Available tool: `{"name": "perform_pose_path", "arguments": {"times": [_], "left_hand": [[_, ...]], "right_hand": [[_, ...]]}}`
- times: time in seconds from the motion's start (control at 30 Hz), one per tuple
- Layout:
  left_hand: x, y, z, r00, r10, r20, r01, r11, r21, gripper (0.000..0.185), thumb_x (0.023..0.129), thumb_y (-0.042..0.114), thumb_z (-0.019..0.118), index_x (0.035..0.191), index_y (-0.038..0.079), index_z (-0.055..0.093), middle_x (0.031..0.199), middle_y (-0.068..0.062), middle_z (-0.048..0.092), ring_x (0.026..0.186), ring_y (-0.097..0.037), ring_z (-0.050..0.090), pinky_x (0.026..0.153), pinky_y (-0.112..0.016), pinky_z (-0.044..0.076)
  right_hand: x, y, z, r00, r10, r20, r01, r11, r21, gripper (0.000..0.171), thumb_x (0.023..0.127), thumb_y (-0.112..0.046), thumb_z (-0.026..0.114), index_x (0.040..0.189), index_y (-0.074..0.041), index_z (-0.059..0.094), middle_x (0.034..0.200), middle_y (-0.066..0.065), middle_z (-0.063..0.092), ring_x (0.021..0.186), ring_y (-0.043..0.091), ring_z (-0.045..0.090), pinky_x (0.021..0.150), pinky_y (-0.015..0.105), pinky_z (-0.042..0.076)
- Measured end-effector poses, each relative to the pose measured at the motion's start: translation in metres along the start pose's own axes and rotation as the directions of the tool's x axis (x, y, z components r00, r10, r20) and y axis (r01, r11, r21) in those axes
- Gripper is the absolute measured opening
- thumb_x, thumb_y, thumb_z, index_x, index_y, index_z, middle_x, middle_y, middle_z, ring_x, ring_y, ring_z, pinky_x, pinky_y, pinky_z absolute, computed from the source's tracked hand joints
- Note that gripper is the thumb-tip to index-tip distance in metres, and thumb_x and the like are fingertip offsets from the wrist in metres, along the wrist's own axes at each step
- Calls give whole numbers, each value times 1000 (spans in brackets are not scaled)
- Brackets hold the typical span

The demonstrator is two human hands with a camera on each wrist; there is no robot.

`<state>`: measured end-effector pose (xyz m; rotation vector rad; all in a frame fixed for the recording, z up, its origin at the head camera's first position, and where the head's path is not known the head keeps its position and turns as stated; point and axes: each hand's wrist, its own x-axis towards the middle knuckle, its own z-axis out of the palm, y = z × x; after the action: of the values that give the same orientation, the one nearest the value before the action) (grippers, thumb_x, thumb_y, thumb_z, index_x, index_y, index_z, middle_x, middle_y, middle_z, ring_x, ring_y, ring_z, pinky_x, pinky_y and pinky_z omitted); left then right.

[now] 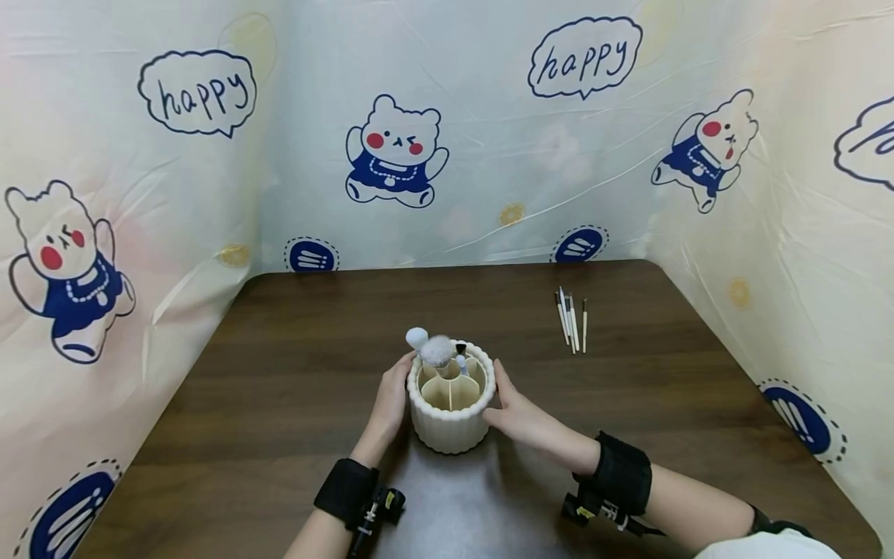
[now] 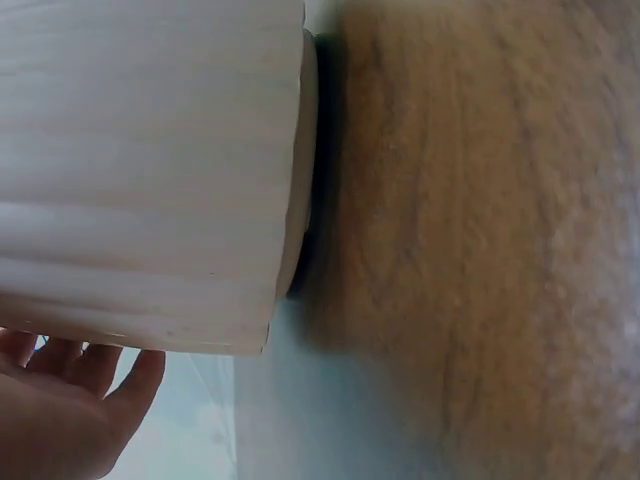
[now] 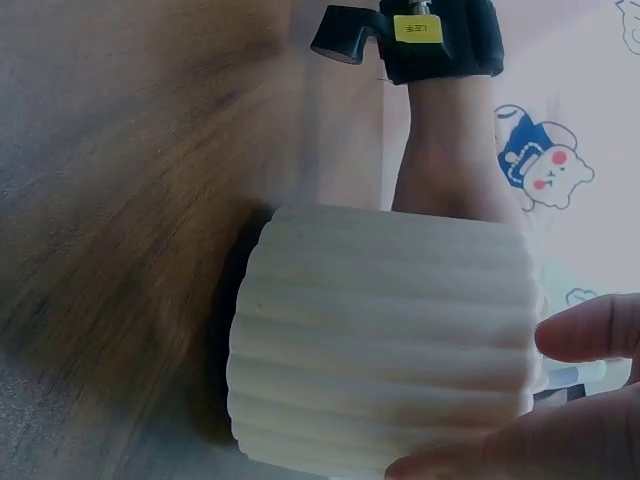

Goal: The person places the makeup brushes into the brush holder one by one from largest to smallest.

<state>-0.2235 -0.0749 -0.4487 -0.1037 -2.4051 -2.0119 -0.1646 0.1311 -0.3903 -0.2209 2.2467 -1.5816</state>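
A cream fluted brush holder (image 1: 450,423) with a scalloped rim stands upright in the middle of the table, its inside divided into compartments. Several makeup brushes are in its rear compartments, among them a fluffy white brush (image 1: 437,351) and one with a dark tip (image 1: 460,349). My left hand (image 1: 389,397) grips the holder's left side, its fingers bent against the fluted wall in the left wrist view. From the right, my right hand (image 1: 515,411) holds the opposite side. The right wrist view has its thumb and fingers (image 3: 590,328) at the rim and wall.
Several thin brushes (image 1: 571,320) with pale handles lie side by side at the back right of the brown wooden table (image 1: 293,349). A printed curtain (image 1: 482,140) surrounds the table at the back and sides. Both wrists wear black straps with cameras.
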Motion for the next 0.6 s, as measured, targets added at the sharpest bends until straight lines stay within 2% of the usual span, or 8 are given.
{"name": "perform_pose_path", "arguments": {"times": [0.13, 0.2, 0.27, 0.33, 0.43, 0.5, 0.57, 0.6], "left_hand": [[4, 2, 1, 1000, 10, -11, -11, 1000, -19, 49, 102, 22, 23, 135, -2, 51, 138, -19, 53, 130, -27, 46, 112, -41, 34], [6, 4, 1, 1000, -12, -18, 11, 999, -50, 49, 102, 26, 24, 127, 0, 57, 126, -15, 61, 117, -20, 54, 104, -33, 40], [9, 7, 1, 999, -34, -26, 32, 997, -68, 47, 102, 29, 27, 112, 3, 64, 107, -7, 65, 101, -11, 56, 93, -25, 44], [10, 8, 1, 998, -58, -26, 55, 994, -91, 45, 101, 33, 29, 90, 5, 63, 86, 0, 59, 83, -8, 53, 80, -21, 44], [11, 10, 1, 997, -77, -20, 75, 993, -90, 40, 100, 34, 30, 76, 9, 52, 76, 3, 49, 75, -9, 47, 73, -21, 40], [11, 11, 2, 997, -80, -9, 79, 994, -76, 43, 100, 33, 30, 83, 7, 60, 83, 0, 56, 82, -9, 50, 77, -22, 41], [10, 11, 2, 997, -82, -2, 82, 995, -59, 47, 99, 33, 29, 104, 5, 67, 104, -5, 65, 97, -10, 55, 88, -23, 42], [10, 11, 2, 996, -84, 3, 84, 995, -52, 49, 99, 33, 28, 116, 6, 66, 116, -7, 65, 105, -11, 55, 93, -24, 41]], "right_hand": [[-3, 0, -1, 1000, 14, -12, -14, 1000, 5, 89, 82, 0, 46, 148, 7, -13, 158, 25, -12, 147, 35, -6, 118, 52, 10], [-6, 1, 1, 999, 32, -15, -31, 999, 8, 89, 82, 0, 45, 148, 7, -13, 158, 25, -10, 147, 34, -4, 117, 50, 13], [-11, 1, 2, 999, 44, -15, -44, 999, 5, 88, 82, 0, 46, 149, 7, -13, 158, 26, -8, 147, 35, -2, 116, 50, 14], [-15, 2, 4, 999, 49, -9, -49, 999, 2, 89, 82, 0, 46, 149, 6, -12, 158, 25, -9, 147, 34, -2, 116, 50, 13], [-17, 3, 6, 1000, 30, -1, -30, 1000, -7, 90, 82, 0, 47, 149, 5, -13, 158, 24, -10, 147, 34, -3, 117, 51, 12], [-17, 3, 7, 1000, 20, 2, -20, 1000, -9, 90, 82, 0, 47, 149, 4, -13, 159, 22, -12, 148, 32, -3, 117, 51, 12], [-16, 3, 7, 1000, 19, 3, -19, 1000, -12, 91, 82, 0, 47, 149, 3, -14, 159, 22, -13, 148, 32, -4, 117, 51, 12], [-15, 2, 7, 1000, 18, 1, -18, 1000, -17, 91, 82, -1, 47, 149, 3, -14, 159, 22, -13, 148, 32, -3, 117, 51, 12]]}}
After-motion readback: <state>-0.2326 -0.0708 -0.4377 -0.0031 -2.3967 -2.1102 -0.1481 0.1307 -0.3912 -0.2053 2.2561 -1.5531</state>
